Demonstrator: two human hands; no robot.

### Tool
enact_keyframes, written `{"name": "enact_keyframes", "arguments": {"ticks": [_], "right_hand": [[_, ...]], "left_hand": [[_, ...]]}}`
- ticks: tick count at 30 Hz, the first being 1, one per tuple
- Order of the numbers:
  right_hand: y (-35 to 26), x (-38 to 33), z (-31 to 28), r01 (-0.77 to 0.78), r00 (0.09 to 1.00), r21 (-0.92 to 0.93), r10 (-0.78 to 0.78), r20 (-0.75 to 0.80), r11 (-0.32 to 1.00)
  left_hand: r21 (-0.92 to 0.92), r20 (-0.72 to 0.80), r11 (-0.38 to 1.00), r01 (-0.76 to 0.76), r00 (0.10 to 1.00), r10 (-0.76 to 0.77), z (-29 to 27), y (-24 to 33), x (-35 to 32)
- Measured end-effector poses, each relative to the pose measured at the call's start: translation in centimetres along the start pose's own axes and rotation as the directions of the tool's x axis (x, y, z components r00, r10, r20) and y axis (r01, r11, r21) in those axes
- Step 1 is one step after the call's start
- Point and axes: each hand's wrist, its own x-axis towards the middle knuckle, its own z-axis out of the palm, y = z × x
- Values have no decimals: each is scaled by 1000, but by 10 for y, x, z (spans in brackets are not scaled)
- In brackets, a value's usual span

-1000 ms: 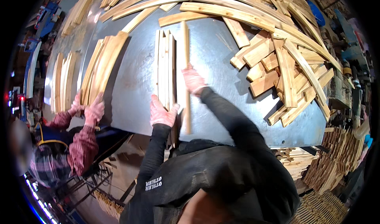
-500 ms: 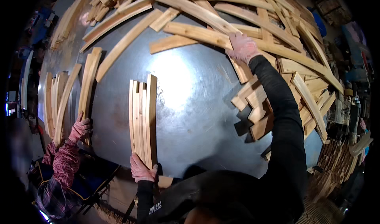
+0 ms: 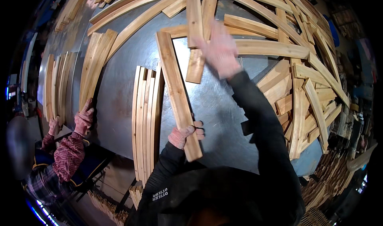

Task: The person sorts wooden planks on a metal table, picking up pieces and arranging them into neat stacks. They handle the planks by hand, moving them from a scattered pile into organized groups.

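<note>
My left hand (image 3: 186, 135), in a pink glove, is closed around the near part of a flat wooden board (image 3: 175, 78) that slants away from me over the metal table. My right hand (image 3: 221, 52), also gloved, is smeared by motion. It is beside the near end of another wooden board (image 3: 194, 18) pointing away from me; whether its fingers grip that board, I cannot tell. Left of my left hand, a row of several narrow boards (image 3: 144, 122) lies side by side. A short board (image 3: 195, 66) lies just below my right hand.
The shiny metal table (image 3: 115, 106) has a heap of loose boards (image 3: 279, 34) at its far and right sides. At left, a co-worker's gloved hand (image 3: 83, 118) is on a few boards (image 3: 95, 66); more boards (image 3: 60, 86) stand beside them.
My left hand has left the row of narrow boards and now holds a board to the right of it. My right hand has moved left from the heap. The co-worker's boards have fanned out.
</note>
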Motion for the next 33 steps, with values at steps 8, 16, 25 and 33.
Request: {"name": "enact_keyframes", "arguments": {"ticks": [8,16,25,33], "right_hand": [[-15,71,115,-207,958,-217,153,-241,954],[42,-75,25,-302,947,90,288,144,949],[15,-240,18,-604,783,371,440,440,705],[15,-117,120,-226,967,-236,189,-172,945]], "left_hand": [[277,-222,961,1,973,63,-67,-8,1],[235,-139,972,-34,988,68,-80,-20,3],[-169,418,967,192,902,-106,-28,-37,-9],[450,197,861,-239,966,165,-18,-4,-82]]}}
